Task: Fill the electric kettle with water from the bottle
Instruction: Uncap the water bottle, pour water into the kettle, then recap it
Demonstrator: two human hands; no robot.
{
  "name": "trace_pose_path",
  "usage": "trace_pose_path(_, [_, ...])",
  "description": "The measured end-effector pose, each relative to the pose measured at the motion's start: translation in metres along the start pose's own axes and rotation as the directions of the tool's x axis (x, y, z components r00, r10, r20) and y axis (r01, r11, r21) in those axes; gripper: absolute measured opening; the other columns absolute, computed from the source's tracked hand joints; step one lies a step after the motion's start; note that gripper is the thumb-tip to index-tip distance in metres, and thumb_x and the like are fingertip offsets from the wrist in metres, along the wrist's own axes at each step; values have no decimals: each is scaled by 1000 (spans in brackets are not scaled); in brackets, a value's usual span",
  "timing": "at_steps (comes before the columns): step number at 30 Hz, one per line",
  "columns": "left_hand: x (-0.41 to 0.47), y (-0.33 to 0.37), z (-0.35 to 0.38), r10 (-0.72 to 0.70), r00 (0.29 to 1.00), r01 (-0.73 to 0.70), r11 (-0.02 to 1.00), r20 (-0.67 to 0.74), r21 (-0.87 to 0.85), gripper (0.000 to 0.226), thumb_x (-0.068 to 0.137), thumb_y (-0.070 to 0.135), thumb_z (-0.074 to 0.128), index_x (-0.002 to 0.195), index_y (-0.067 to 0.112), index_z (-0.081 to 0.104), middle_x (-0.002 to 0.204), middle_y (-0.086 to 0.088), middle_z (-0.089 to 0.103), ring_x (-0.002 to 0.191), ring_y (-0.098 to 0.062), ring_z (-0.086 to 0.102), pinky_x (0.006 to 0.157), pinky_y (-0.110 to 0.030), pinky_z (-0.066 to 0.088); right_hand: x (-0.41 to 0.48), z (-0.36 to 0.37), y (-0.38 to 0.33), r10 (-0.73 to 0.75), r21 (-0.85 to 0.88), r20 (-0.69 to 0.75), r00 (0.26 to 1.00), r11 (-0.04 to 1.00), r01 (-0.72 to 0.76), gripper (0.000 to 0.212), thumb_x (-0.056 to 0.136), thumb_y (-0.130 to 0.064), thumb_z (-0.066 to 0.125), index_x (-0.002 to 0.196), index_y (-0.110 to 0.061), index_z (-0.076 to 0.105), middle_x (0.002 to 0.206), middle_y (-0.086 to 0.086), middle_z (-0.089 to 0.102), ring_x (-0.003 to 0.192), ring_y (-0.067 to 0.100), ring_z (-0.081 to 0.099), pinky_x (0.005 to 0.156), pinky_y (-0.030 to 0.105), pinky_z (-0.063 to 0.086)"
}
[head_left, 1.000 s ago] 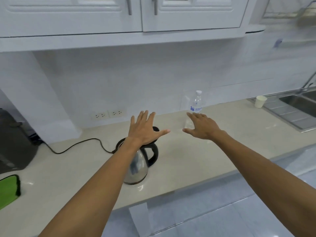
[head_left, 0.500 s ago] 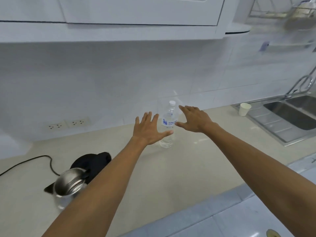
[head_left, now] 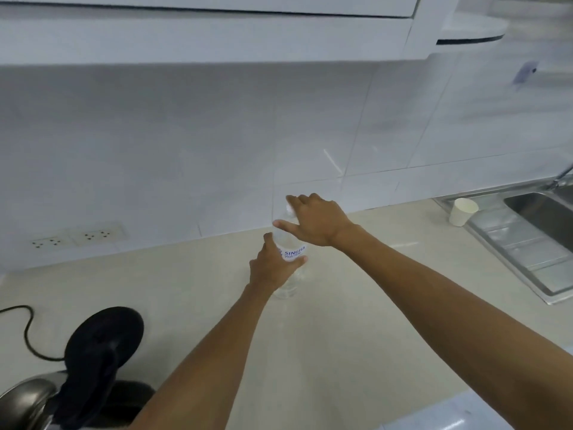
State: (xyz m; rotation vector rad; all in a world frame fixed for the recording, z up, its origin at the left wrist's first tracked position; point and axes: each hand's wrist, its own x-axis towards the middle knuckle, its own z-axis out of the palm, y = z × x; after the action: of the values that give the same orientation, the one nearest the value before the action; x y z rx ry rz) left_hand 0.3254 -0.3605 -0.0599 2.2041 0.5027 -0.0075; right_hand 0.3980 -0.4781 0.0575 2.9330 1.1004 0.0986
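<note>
Pale cream stone countertop (head_left: 325,352) runs under both my bare arms, backed by a white tiled wall (head_left: 186,135). Nearest me, at the lower left corner, sits the stainless steel electric kettle (head_left: 28,401) with its round black lid (head_left: 105,339) flipped up and open; its inside is cut off by the frame edge, so I cannot tell whether it holds anything. A black power cord (head_left: 28,333) loops across the counter just behind it. Farther out, near the middle of the counter, the clear plastic water bottle (head_left: 290,268) stands upright with its blue-lettered label facing me, and clear water shows in its lower part. My left hand (head_left: 273,268) is wrapped around the bottle's body at the label, thumb in front and fingers curled behind. My right hand (head_left: 313,221) is over the bottle's top, fingers bent down around the white cap (head_left: 290,208), thumb stretched out toward the left. Off to the right, a small white paper cup (head_left: 463,211) stands on the ridged drainboard of the steel sink (head_left: 533,243); its contents are not visible. Two white wall sockets (head_left: 74,237) sit low on the tiles at the far left.
</note>
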Motion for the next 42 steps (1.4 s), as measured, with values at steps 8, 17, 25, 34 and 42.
trace_pose_path(8, [19,-2,34,-49,973,-43,922,-227,-384,78,69,37,102,120,29,44,100,20,61,92,-9,64,69,-7,47,21,10,8,-11,-138,-156,988,990,-11,68,103,-64,24,127,-9,54,114,10,64,107,31,59,61,37,40])
trace_pose_path(17, [31,-10,52,1,975,-94,909,-224,-406,77,70,28,102,130,25,54,109,13,70,95,-6,69,74,0,50,34,0,24,-42,-94,-107,993,995,32,57,108,-49,32,105,-2,64,96,15,69,89,32,66,68,34,38])
trace_pose_path(25, [21,17,-5,146,971,-215,883,-191,-418,70,66,38,104,117,42,56,110,22,73,98,16,67,81,-6,52,28,-58,10,-32,-36,-275,961,999,23,53,108,-45,38,93,-1,63,81,18,67,70,32,49,65,35,35])
trace_pose_path(34, [-50,31,-69,259,950,-312,826,-177,-469,76,66,43,103,127,34,59,115,16,75,104,-1,72,87,-20,58,-21,-133,-47,-27,12,-276,961,999,31,52,108,-42,36,86,-1,60,73,13,58,69,32,49,67,35,37])
trace_pose_path(42, [-157,-6,-108,403,915,-325,783,35,-530,78,70,35,101,137,31,61,125,12,77,115,-9,73,103,-36,59,-103,-158,-110,-13,153,-162,987,987,38,51,105,-38,41,86,0,69,81,13,70,80,36,59,76,39,45])
